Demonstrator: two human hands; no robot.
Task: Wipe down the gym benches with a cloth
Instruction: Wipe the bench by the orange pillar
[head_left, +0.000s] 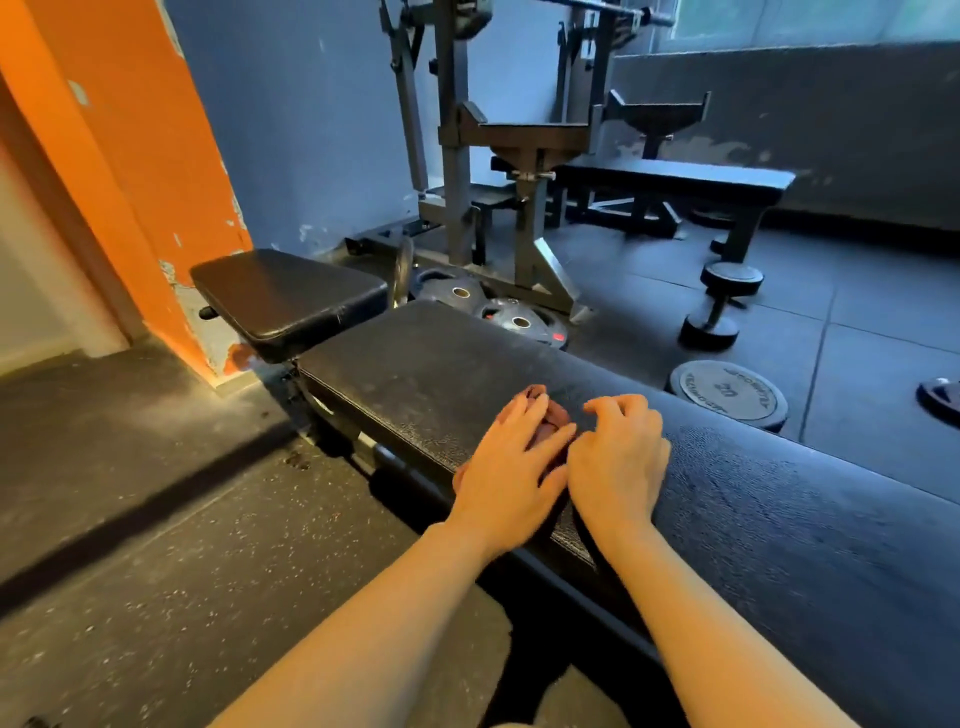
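A long black padded bench (753, 514) runs from the middle to the lower right, with its separate seat pad (288, 296) at the far left end. A small reddish-brown cloth (553, 415) lies bunched on the bench pad. My left hand (511, 462) presses flat on the cloth with fingers spread, covering most of it. My right hand (618, 457) rests on the pad just right of the cloth, fingers curled with the tips on the surface, holding nothing.
A second flat bench (675, 182) stands at the back beside a steel rack (524, 156). Weight plates (498, 312) lie behind the near bench; a dumbbell (719, 301) and a plate (727, 392) sit on the floor to the right. An orange pillar (140, 156) stands left.
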